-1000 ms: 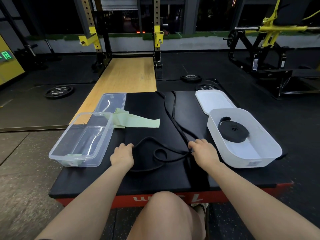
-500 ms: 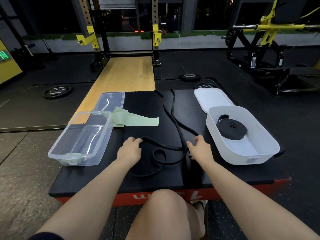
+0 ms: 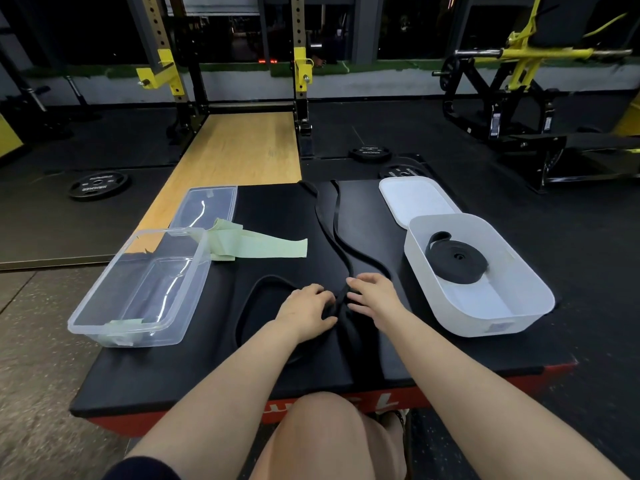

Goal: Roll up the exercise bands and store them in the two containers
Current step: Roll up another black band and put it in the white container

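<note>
I sit at a black padded platform [image 3: 207, 375] with my two bare hands out in front of me. On it are two containers, two lids and three bands. A clear plastic box [image 3: 138, 285] sits at my left, with its clear lid [image 3: 207, 206] lying flat behind it. A white tub [image 3: 485, 320] sits at my right, with its white lid [image 3: 415, 199] behind it. One black band, already rolled into a coil [image 3: 457, 261], lies inside the white tub. One pale green band [image 3: 263, 247] lies unrolled on the platform, its left end bunched just beside the far corner of the clear box (a scrap of the same green shows through the near end of that box).

The third band is long, black and loose [image 3: 329, 230]. It runs from the far edge of the platform toward me in two strands, and a wide loop of it swings out to the left of my hands. The strands gather and bunch between my two hands. My left hand [image 3: 308, 313] lies palm down, fingers curled onto the bunched band. My right hand [image 3: 372, 294] meets it from the other side, fingers bent, fingertips on the same bunch. Whether either hand actually pinches the band I cannot tell, black on black.
</note>
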